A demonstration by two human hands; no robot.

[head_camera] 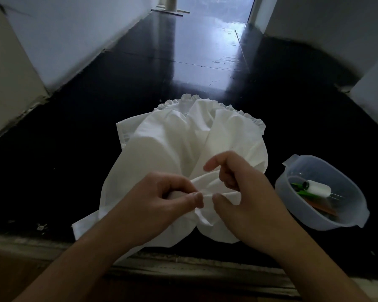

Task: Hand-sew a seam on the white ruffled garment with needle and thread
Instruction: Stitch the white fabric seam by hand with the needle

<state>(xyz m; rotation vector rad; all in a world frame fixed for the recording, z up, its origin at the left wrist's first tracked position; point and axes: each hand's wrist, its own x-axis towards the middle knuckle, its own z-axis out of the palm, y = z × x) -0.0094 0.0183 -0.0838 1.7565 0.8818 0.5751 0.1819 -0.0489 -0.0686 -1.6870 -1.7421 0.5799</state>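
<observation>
Both hands pinch the garment — ruffled edge pointing away.

No needle or thread can be made out between the hands; the left hand covers part of the garment, and the tub's contents blur together

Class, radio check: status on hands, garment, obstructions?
Left hand and right hand both pinching a fold of the white garment. Needle not visible. Tub to the right, clear of work.
</observation>
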